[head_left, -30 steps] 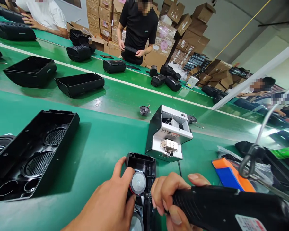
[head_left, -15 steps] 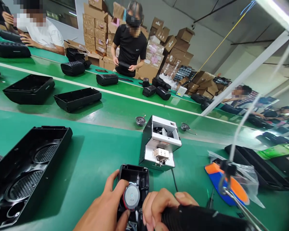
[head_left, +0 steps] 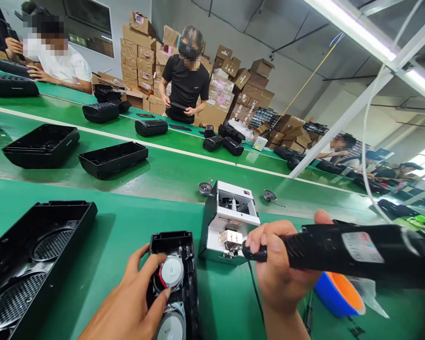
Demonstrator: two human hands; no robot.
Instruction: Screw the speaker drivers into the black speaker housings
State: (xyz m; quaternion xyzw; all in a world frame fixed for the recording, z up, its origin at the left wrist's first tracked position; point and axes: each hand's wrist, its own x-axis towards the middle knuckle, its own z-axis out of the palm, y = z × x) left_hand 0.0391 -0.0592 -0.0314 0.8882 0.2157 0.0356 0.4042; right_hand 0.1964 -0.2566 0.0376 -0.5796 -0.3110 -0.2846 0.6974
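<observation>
My right hand [head_left: 279,264] grips a black electric screwdriver [head_left: 326,245], held nearly level. Its front end is at the metal pickup block of a white and black screw feeder [head_left: 230,223]; I cannot make out a screw. At lower centre stands a small open black speaker housing [head_left: 191,269]. Inside it sit an upper speaker driver [head_left: 172,271], round and silver-backed with a red edge, and a lower speaker driver [head_left: 172,326], cut off by the frame. The fingers and thumb of my left hand [head_left: 127,297] curl around the upper driver, over the housing's left wall.
A larger black housing [head_left: 74,245] with round grilles lies at left. Loose drivers [head_left: 205,189] flank the feeder's far side. An orange and blue roll [head_left: 340,295] is at right. Black shells [head_left: 113,160] stand on the green line; several people work beyond it.
My right hand has lifted the screwdriver from beside the housing up and right to the screw feeder. My left hand stays on the driver. The view has tilted up slightly.
</observation>
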